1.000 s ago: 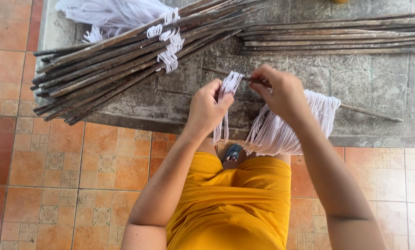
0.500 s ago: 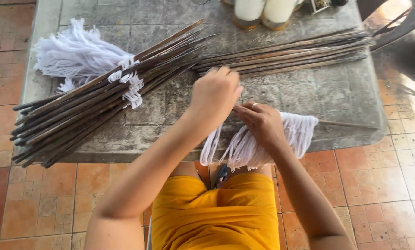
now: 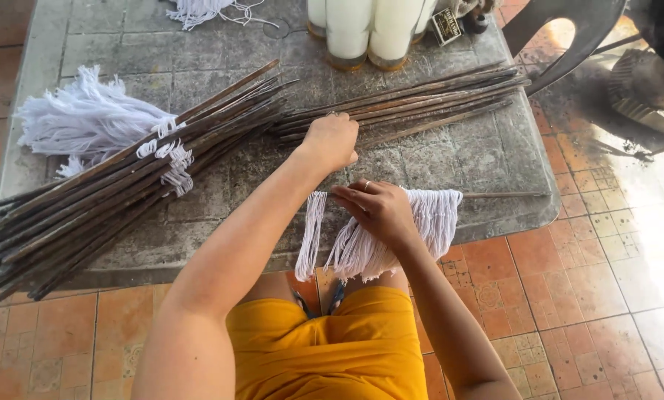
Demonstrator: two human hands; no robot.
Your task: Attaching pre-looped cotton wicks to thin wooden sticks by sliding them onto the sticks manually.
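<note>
Your left hand [image 3: 332, 141] is stretched out over the grey stone worktop [image 3: 450, 159], its grip curled into a loose fist that rests on the near end of the smaller bundle of dark sticks [image 3: 413, 104]. From this angle you can't really tell if the fingers are actually closed around a stick or just lying on top. Your right hand [image 3: 380, 211] sits closer to you at the worktop's front edge, grip pinched together on the white cotton strands [image 3: 391, 233] that are looped over a single thin stick [image 3: 502, 195] lying crosswise, with the strands hanging down past the edge toward your yellow shorts [image 3: 332, 348]. Off to your left there's the big bundle of dark sticks [image 3: 117, 192] running diagonally, with white loops of string tied around some of them and a fluffy heap of white strands [image 3: 87, 122] just behind it. A few white candles in glass jars [image 3: 369, 30] stand at the far edge.
</note>
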